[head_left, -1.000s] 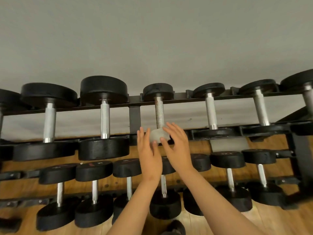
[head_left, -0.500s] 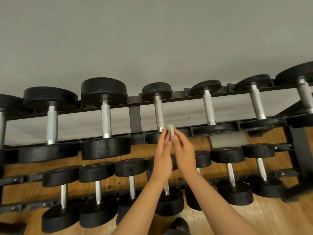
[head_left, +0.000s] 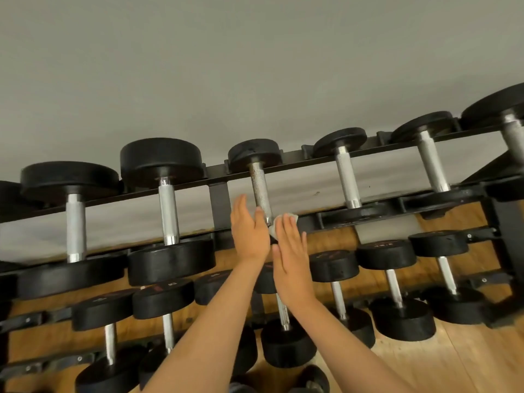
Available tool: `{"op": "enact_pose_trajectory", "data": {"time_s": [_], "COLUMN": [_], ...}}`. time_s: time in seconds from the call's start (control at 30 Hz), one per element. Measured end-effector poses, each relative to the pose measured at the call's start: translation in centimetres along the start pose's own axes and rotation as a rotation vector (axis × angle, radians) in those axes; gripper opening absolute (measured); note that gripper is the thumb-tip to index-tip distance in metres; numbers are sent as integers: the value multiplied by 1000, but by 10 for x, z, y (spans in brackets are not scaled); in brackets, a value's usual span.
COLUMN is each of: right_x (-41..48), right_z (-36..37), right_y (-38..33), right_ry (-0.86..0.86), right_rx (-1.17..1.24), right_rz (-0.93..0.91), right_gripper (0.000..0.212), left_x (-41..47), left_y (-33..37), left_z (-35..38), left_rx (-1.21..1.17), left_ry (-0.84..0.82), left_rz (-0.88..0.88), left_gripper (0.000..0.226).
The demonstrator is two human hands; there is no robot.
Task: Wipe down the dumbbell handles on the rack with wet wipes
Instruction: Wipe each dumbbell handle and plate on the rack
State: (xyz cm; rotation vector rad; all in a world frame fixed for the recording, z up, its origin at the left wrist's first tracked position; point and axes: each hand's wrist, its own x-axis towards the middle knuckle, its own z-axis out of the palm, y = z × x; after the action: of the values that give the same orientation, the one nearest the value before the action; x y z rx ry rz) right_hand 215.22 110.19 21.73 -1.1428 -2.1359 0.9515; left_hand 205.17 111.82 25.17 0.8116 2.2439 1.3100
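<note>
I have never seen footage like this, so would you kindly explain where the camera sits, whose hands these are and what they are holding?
There is no machine here: a person wears one wide-angle camera on the head, looking down at their own bare hands. In front stands a black rack of dumbbells on a wooden floor, against a grey wall. The left hand and right hand, fingers straight, face each other with a white wipe between them, at the lower end of one steel handle on the upper row.
</note>
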Motion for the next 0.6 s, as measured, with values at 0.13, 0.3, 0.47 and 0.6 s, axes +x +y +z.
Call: {"op": "enact_pose_trajectory", "data": {"time_s": [0.13,0.3,0.47,0.6], "right_x": [19,26,33,35], "right_z": [-2,-16,-24,-24], "right_y": [5,6,7,5], "right_ry": [-5,-43,-109,-63], "right_rx": [298,778,892,961], "right_rz": [182,439,611,658], "right_gripper": [57,36,30,27], "left_x": [1,2,4,7], "left_y": [-7,-7,-8,-13], "left_z": [5,1,-6,-6], "left_rx": [66,-83,-182,-201], "left_ry": [-6,-23,-57,-62], "left_rz": [40,-54,-97,-120], "left_gripper": [49,50,47,44]}}
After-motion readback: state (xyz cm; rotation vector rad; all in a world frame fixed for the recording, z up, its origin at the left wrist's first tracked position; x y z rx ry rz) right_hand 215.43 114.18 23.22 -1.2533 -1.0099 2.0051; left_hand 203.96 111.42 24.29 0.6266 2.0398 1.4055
